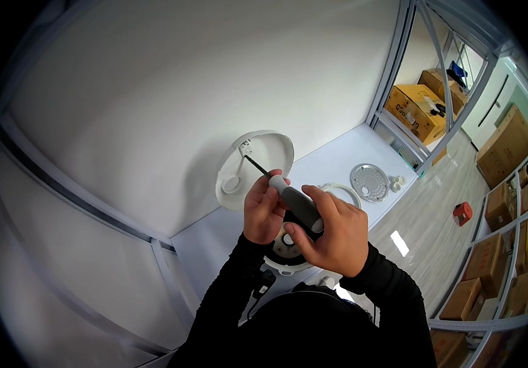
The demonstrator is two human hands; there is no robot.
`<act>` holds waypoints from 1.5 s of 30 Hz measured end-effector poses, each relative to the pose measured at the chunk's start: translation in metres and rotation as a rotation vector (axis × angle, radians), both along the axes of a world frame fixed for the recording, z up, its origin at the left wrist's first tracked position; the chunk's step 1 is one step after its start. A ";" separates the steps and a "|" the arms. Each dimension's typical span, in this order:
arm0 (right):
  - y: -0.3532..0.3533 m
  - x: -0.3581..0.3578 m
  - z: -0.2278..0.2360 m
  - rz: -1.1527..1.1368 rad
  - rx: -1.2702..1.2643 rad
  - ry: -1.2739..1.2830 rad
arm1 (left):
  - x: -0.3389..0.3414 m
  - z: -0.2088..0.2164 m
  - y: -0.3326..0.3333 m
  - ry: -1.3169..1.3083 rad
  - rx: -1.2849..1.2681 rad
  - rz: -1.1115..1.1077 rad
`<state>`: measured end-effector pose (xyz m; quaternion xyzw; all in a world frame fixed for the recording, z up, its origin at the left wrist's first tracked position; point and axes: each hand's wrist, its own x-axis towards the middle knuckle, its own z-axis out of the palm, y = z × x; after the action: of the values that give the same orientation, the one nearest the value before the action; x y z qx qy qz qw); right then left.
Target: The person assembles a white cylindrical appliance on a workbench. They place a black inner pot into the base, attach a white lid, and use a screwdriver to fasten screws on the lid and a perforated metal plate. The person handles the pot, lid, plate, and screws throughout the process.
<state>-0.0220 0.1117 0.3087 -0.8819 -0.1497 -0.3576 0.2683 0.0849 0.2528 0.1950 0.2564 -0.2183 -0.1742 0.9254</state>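
A screwdriver with a grey handle and a thin dark shaft slants up and left in front of me. My left hand has its fingers closed around the light collar, where the shaft meets the handle. At the handle's rear end, my right hand curls its thumb and forefinger about the grip. The shaft's tip overlaps a white round cover leaning on the wall, by a small fitting inside its rim; whether it touches cannot be told. Partly hidden beneath my hands is a round appliance base with a dark inside.
A white ring lies just past my right hand. Farther right on the white table are a perforated metal disc and small white round parts. A black power adapter is near my left forearm. Shelves with cardboard boxes stand right.
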 end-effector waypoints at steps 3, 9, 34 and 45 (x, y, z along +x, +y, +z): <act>0.001 0.001 0.002 -0.033 -0.056 -0.047 | 0.015 -0.016 0.001 -0.091 -0.128 -0.095; -0.002 -0.002 0.005 -0.075 -0.148 0.002 | -0.005 0.023 -0.001 -0.004 -0.059 -0.063; -0.003 -0.006 0.007 -0.048 -0.179 0.027 | 0.004 0.002 -0.005 -0.009 0.119 0.087; -0.026 -0.008 -0.016 0.003 -0.071 -0.209 | 0.002 -0.001 -0.007 -0.107 0.446 0.504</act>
<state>-0.0304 0.0860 0.2927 -0.8486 -0.1906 -0.4417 0.2201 0.0866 0.2462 0.1941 0.5071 -0.1529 0.0301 0.8477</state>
